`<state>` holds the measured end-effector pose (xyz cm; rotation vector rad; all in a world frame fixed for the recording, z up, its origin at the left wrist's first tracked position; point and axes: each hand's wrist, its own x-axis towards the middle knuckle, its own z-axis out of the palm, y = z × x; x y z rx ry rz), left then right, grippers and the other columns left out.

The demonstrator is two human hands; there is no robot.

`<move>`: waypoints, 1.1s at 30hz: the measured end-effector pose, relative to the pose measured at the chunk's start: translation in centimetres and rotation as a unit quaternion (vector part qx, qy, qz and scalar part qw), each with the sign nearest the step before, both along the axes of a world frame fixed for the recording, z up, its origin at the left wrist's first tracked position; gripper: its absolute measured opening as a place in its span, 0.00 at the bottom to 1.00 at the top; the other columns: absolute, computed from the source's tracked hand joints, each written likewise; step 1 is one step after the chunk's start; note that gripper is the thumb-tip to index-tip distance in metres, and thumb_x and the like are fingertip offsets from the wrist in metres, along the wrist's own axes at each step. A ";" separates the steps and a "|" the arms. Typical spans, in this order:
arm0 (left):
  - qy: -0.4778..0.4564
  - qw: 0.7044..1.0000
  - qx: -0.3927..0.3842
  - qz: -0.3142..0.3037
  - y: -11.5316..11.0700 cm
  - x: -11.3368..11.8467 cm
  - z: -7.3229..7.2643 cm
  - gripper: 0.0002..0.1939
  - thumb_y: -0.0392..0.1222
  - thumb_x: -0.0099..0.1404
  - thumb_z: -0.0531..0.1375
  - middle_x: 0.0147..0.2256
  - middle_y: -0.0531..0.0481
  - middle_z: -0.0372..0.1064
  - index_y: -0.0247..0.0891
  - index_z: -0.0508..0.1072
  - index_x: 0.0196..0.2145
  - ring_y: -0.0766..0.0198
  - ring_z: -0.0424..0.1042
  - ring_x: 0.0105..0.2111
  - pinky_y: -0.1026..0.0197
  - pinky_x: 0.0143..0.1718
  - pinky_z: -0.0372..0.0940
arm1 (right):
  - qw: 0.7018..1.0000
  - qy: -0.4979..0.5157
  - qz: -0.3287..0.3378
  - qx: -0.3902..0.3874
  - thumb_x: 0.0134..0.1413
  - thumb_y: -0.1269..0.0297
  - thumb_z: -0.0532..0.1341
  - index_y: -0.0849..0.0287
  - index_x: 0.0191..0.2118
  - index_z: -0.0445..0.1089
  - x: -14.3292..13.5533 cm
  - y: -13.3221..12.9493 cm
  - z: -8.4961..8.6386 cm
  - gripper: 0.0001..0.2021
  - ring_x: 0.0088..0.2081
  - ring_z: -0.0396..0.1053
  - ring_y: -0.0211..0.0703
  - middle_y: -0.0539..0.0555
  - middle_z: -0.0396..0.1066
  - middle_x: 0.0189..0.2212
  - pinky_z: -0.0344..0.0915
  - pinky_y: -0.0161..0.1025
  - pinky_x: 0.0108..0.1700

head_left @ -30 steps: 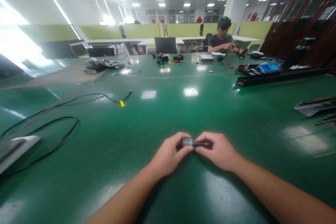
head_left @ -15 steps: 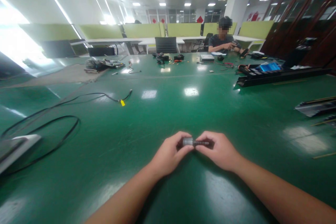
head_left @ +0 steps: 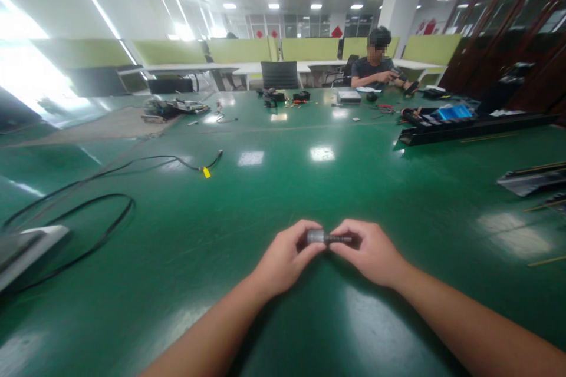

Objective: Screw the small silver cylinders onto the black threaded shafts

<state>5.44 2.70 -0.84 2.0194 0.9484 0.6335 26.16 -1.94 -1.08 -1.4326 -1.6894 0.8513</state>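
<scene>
A small metal part, with a thick grey cylinder at its left end and a thin dark shaft pointing right, lies level between my hands, low over the green table. My left hand pinches the thick cylinder between thumb and fingers. Around the thin shaft, close to where it meets the cylinder, the thumb and fingertips of my right hand are closed. The fingertips of the two hands almost touch.
A black cable with a yellow tag curves over the left side, near a grey-white device. Black metal rails lie at the right. Tools and electronics sit at the far edge, where a person handles something.
</scene>
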 end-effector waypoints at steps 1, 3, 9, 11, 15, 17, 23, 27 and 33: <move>0.000 1.000 0.000 -0.001 0.0 0.0 0.0 0.11 0.45 0.67 0.60 0.40 0.52 0.72 0.41 0.71 0.46 0.63 0.70 0.38 0.62 0.40 0.62 | 1.000 -0.001 0.000 0.000 0.52 0.66 0.66 0.58 0.34 0.77 0.0 0.0 0.0 0.03 0.32 0.72 0.42 0.50 0.77 0.30 0.63 0.36 0.36; 0.000 1.000 0.003 -0.002 0.0 0.0 0.1 0.11 0.46 0.67 0.60 0.40 0.52 0.72 0.41 0.71 0.46 0.62 0.70 0.38 0.62 0.40 0.62 | 1.000 -0.004 -0.001 0.000 0.52 0.66 0.66 0.58 0.34 0.77 0.0 0.0 0.0 0.03 0.32 0.72 0.42 0.50 0.77 0.30 0.63 0.36 0.36; 0.005 1.000 0.005 -0.002 0.0 0.0 0.1 0.13 0.46 0.67 0.59 0.40 0.50 0.72 0.40 0.71 0.47 0.60 0.70 0.39 0.61 0.41 0.63 | 1.000 -0.010 -0.002 0.001 0.53 0.66 0.65 0.58 0.34 0.77 0.1 -0.1 0.2 0.04 0.32 0.72 0.42 0.50 0.77 0.30 0.63 0.36 0.36; 0.004 1.000 0.005 -0.003 0.0 0.0 0.1 0.12 0.46 0.67 0.59 0.41 0.50 0.72 0.40 0.71 0.47 0.61 0.70 0.39 0.61 0.41 0.63 | 1.000 -0.013 -0.002 0.002 0.53 0.66 0.65 0.57 0.34 0.77 0.1 -0.1 0.2 0.04 0.32 0.72 0.42 0.50 0.77 0.29 0.63 0.36 0.36; 0.001 1.000 0.005 -0.006 0.0 0.0 0.1 0.12 0.46 0.68 0.58 0.40 0.51 0.72 0.40 0.71 0.46 0.62 0.70 0.38 0.62 0.40 0.63 | 1.000 -0.008 -0.003 0.006 0.52 0.66 0.65 0.57 0.34 0.77 0.1 -0.1 0.1 0.04 0.32 0.72 0.42 0.50 0.77 0.29 0.63 0.36 0.35; 0.001 1.000 0.005 -0.004 0.0 0.0 0.2 0.11 0.46 0.68 0.58 0.40 0.51 0.72 0.41 0.71 0.46 0.63 0.70 0.38 0.62 0.40 0.63 | 1.000 -0.005 -0.003 0.006 0.53 0.66 0.65 0.58 0.34 0.76 0.1 -0.1 0.2 0.04 0.32 0.72 0.42 0.50 0.77 0.30 0.63 0.36 0.35; -0.001 1.000 0.006 0.001 0.0 0.0 0.0 0.11 0.45 0.68 0.59 0.40 0.52 0.72 0.41 0.71 0.46 0.63 0.70 0.38 0.62 0.41 0.63 | 1.000 -0.008 -0.007 0.006 0.53 0.66 0.65 0.58 0.34 0.76 0.1 -0.1 0.3 0.03 0.31 0.71 0.41 0.50 0.77 0.29 0.63 0.36 0.35; -0.003 1.000 0.005 0.002 0.0 0.0 0.1 0.12 0.45 0.67 0.59 0.40 0.51 0.72 0.40 0.71 0.47 0.62 0.70 0.37 0.62 0.40 0.63 | 1.000 -0.010 -0.007 0.011 0.53 0.66 0.65 0.58 0.34 0.76 0.2 0.0 0.2 0.03 0.31 0.72 0.41 0.50 0.77 0.29 0.63 0.36 0.35; 0.005 1.000 0.008 -0.001 0.0 0.0 0.2 0.12 0.46 0.68 0.58 0.39 0.51 0.73 0.40 0.71 0.46 0.62 0.70 0.37 0.62 0.40 0.63 | 1.000 -0.014 -0.005 0.013 0.53 0.66 0.65 0.57 0.34 0.76 0.3 0.0 0.0 0.03 0.32 0.72 0.42 0.50 0.77 0.29 0.63 0.36 0.36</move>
